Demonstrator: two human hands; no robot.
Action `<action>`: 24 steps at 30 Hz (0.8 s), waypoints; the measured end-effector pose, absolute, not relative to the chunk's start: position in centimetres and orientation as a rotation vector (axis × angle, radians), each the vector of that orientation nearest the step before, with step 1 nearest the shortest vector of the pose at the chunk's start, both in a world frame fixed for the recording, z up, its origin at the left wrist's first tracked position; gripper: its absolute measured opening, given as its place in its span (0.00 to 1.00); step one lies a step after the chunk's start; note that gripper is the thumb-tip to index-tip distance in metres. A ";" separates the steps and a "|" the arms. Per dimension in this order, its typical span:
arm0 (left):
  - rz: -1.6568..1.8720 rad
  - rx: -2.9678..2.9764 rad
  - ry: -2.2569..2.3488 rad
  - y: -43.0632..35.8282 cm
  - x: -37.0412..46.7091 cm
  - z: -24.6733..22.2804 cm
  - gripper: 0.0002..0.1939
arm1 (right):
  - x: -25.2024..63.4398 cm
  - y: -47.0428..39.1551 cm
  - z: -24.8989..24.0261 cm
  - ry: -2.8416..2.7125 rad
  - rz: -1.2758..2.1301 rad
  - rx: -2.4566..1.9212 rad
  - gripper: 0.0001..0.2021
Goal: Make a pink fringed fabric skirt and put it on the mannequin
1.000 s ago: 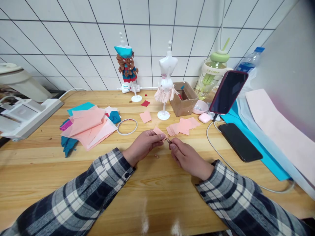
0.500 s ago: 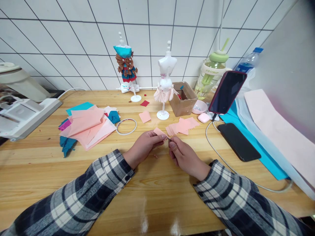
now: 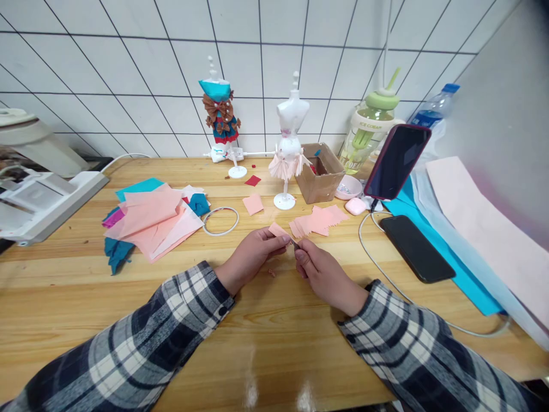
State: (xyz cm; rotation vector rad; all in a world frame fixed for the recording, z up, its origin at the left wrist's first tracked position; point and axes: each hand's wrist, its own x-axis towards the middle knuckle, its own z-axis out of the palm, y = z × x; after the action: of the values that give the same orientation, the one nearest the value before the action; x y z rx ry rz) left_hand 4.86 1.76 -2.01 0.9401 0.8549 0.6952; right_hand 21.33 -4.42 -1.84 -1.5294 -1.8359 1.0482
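Between thumb and fingers, my left hand (image 3: 258,252) pinches a small piece of pink crepe paper (image 3: 278,230). My right hand (image 3: 316,266) is closed around a small dark metal tool (image 3: 295,245); its tip meets the paper's right edge, and the rest is hidden in the fingers. Just beyond the hands lie several pink paper pieces (image 3: 319,220) with jagged edges. Tiny paper scraps (image 3: 271,273) are on the table below the fingers. Behind stands a white mini dress form (image 3: 292,117) with a pale pink ruffled skirt (image 3: 285,166).
Crepe paper sheets (image 3: 150,214) and a white ring (image 3: 220,221) lie left. A dressed mini form (image 3: 221,114) stands at the tiled wall. On the right are a cardboard box (image 3: 319,186), an upright phone (image 3: 398,160), a flat phone (image 3: 417,248), a cable and long paper sheets (image 3: 493,223).
Both hands stay almost in place, still holding the paper and the tool. The tool's tip has shifted very slightly against the paper's edge.
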 end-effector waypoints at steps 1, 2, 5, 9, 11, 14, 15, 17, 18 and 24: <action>0.691 0.940 0.855 1.8 4.8 -2.0 0.12 | 21.3 -4.4 -1.8 -1.836 1.047 -1.532 0.12; 0.688 0.939 0.851 1.8 4.8 -2.1 0.12 | 21.3 -4.4 -1.8 -1.836 1.045 -1.533 0.12; 0.684 0.940 0.847 1.8 4.8 -2.0 0.13 | 21.4 -4.4 -1.8 -1.830 1.030 -1.524 0.12; 0.678 0.951 0.867 1.8 4.8 -1.9 0.12 | 21.4 -4.3 -2.0 -1.827 1.015 -1.529 0.13; 0.676 0.954 0.871 1.8 4.7 -2.0 0.12 | 21.3 -4.4 -2.0 -1.828 1.014 -1.544 0.13; 0.688 0.947 0.872 1.8 4.7 -2.1 0.12 | 21.4 -4.4 -2.0 -1.832 1.032 -1.532 0.13; 0.698 0.935 0.870 1.8 4.7 -2.2 0.12 | 21.5 -4.4 -1.9 -1.834 1.042 -1.522 0.13; 0.714 0.904 0.871 2.0 4.6 -2.2 0.12 | 22.1 -4.2 -1.6 -1.841 1.049 -1.503 0.14; 0.709 0.896 0.870 2.0 4.6 -2.2 0.12 | 22.5 -4.1 -1.4 -1.842 1.044 -1.506 0.15; 0.524 1.092 0.848 2.5 3.9 -2.0 0.12 | 24.3 -3.5 -0.5 -1.907 1.119 -1.554 0.22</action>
State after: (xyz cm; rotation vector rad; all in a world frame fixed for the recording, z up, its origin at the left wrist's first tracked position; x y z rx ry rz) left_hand 3.93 2.49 -1.99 1.0919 0.8476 0.5240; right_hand 24.33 -3.45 -0.50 -1.5541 -1.9069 1.1190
